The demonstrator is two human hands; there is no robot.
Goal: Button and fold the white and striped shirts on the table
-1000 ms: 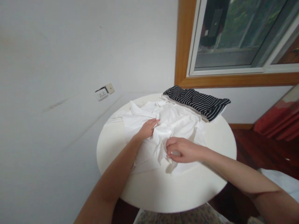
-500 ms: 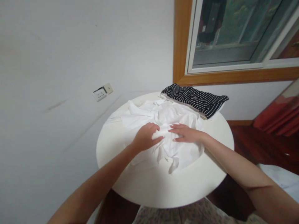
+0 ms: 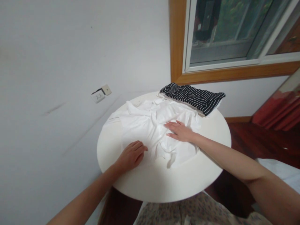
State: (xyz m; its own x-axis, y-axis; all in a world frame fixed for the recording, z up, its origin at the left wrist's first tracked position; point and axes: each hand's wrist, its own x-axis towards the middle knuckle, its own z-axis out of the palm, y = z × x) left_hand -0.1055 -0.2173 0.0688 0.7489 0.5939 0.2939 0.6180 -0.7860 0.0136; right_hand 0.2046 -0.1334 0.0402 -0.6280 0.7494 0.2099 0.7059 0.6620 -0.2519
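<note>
A white shirt (image 3: 140, 125) lies crumpled across the round white table (image 3: 168, 190). Near its front left part, my left hand (image 3: 132, 155) rests with fingers curled together and the thumb underneath, closed on the fabric. What lies under those fingers is hidden. My right hand (image 3: 180, 131) presses flat on the shirt right of its middle, fingers stretched out and slightly apart. Creased folds run between the two hands, and a loose strip of cloth hangs toward the front.
At the table's back right edge lies a folded black-and-white striped garment (image 3: 193, 97). Behind the table are a white wall with a socket (image 3: 97, 96) and a wood-framed window (image 3: 178, 40). A red curtain (image 3: 276, 109) hangs at right.
My left hand has moved left and toward me, away from the shirt's middle. My right hand stays flat on the shirt, shifted slightly. The bunched fabric between the hands now lies flatter.
</note>
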